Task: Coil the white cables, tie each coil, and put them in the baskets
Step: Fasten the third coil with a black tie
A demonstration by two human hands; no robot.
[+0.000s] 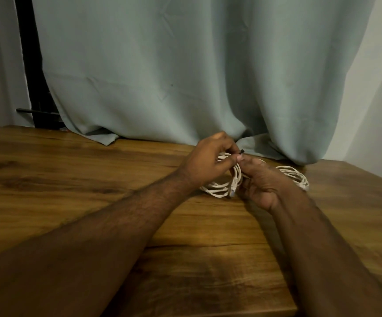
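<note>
- Head view: a coil of white cable [219, 185] lies on the wooden desk [71, 179], close to the grey-green curtain [185, 65] that drapes onto the desk's far edge.
- The left hand [205, 165] is closed over the top of the coil, thumb and fingertips pinched at a small dark tie [241, 152] that sticks up between the two hands.
- The right hand [262, 181] is curled around the coil's right side, its fingers meeting the left hand at the same spot; it grips the bundled loops.
- One plug end [234, 185] of the cable hangs down from the bundle, just above the desk.
- A second white coil [296, 176] rests on the desk just beyond the right wrist, apart from the one in hand; whether it is tied cannot be told.
- No basket is in view.
- Judgement: the step in hand is tying this coil. To do it well, keep the loops squeezed flat together with the right hand while the left draws the tie snug around all strands, catching the loose plug end so it does not spring free.
</note>
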